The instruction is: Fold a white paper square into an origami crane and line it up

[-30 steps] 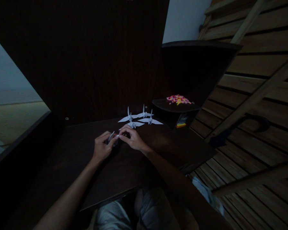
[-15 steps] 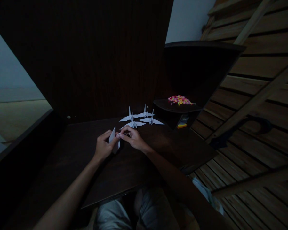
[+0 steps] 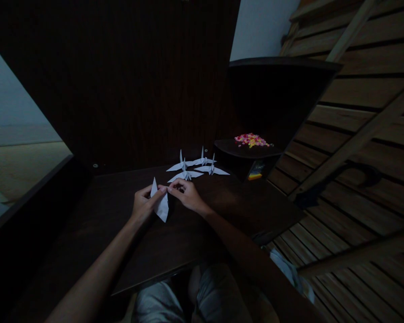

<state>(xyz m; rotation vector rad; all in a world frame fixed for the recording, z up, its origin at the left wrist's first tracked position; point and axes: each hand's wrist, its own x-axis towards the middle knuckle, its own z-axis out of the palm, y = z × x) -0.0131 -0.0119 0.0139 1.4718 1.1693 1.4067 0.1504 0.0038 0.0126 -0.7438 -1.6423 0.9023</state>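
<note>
Between my hands is a white folded paper crane (image 3: 161,207), its pointed ends aimed up and down. My left hand (image 3: 144,201) pinches its body, with the thumb laid across the paper. The fingertips of my right hand (image 3: 186,195) are closed on its right side, at a small part mostly hidden by the fingers. Just beyond my hands, several finished white paper cranes (image 3: 187,174) stand grouped on the dark wooden desk (image 3: 148,255), wings spread and necks up.
A corner shelf (image 3: 229,146) at the right holds a heap of small pink, red and yellow pieces (image 3: 252,140). Below it stands a small box with a yellow edge (image 3: 255,176). A tall dark panel (image 3: 138,89) rises behind the desk, and wooden slats (image 3: 363,96) lie to the right.
The paper crane in my left hand has turned, so more of its broad lower flap faces me. My right hand has stayed nearly in place.
</note>
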